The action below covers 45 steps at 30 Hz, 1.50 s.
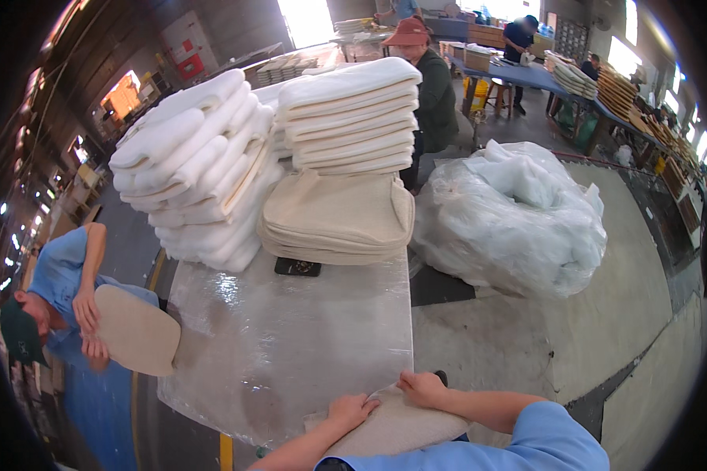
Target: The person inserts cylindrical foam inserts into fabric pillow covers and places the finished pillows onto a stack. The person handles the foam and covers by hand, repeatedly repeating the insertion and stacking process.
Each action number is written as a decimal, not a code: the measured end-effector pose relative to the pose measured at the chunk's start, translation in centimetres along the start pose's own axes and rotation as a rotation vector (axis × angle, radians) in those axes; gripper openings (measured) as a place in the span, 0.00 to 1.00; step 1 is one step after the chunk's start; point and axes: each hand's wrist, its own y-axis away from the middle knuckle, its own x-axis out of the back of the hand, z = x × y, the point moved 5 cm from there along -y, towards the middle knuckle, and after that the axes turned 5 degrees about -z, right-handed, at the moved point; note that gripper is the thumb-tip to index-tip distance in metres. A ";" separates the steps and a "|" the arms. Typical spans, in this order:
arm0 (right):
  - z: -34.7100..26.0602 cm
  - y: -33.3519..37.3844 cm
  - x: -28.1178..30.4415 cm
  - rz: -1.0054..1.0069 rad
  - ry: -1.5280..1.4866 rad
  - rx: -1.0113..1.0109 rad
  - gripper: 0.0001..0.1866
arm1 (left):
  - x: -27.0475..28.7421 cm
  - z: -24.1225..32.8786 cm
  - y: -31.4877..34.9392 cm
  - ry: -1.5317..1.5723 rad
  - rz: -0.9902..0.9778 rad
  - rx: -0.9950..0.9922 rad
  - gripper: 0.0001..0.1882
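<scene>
Close to my body, at the near edge of the plastic-covered table [291,337], lies a beige fabric cover [404,425]. My left hand [353,410] has its fingers closed on the cover's far edge. A short way to the right, my right hand [423,389] pinches the same edge near its corner. A thin whitish strip shows between the two hands; I cannot make out whether it is lining or padding. Farther up the table sits a pile of folded beige covers [334,212], with a dark phone-like rectangle [297,268] in front of it.
Tall stacks of white padding [188,165] and folded white sheets [349,110] stand at the back. A clear bag of white filling [518,216] rests on the right. At the left, a co-worker holds a rounded beige cushion [137,331]. Another person [436,102] stands behind the stacks.
</scene>
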 end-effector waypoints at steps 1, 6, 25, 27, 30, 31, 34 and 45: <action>-0.3 -0.2 0.1 0.011 -0.003 0.018 0.15 | -0.1 -0.3 0.0 -0.022 0.011 0.027 0.32; 0.2 -0.5 -0.6 0.060 0.065 0.053 0.12 | -1.1 -1.4 -0.6 0.022 0.205 0.013 0.31; -4.3 0.4 -7.1 -0.377 0.181 0.028 0.37 | -5.7 -9.8 14.3 1.165 0.394 0.211 0.27; -3.2 1.4 -7.1 -0.204 0.018 0.032 0.37 | -3.3 -8.4 12.7 1.132 0.505 0.101 0.33; -2.4 1.3 -4.5 -0.187 -0.691 0.089 0.35 | 3.6 -1.9 9.3 1.063 0.694 -0.250 0.42; -1.7 1.7 -3.9 -0.184 -0.941 0.101 0.35 | 6.1 1.5 8.9 0.933 0.713 -0.326 0.41; 1.0 3.7 -1.5 -0.089 -1.377 0.124 0.34 | 12.7 10.9 9.4 0.389 0.797 -0.388 0.44; 1.1 3.3 -6.3 0.192 -1.642 0.243 0.32 | 9.6 10.7 1.3 0.443 0.408 -0.190 0.22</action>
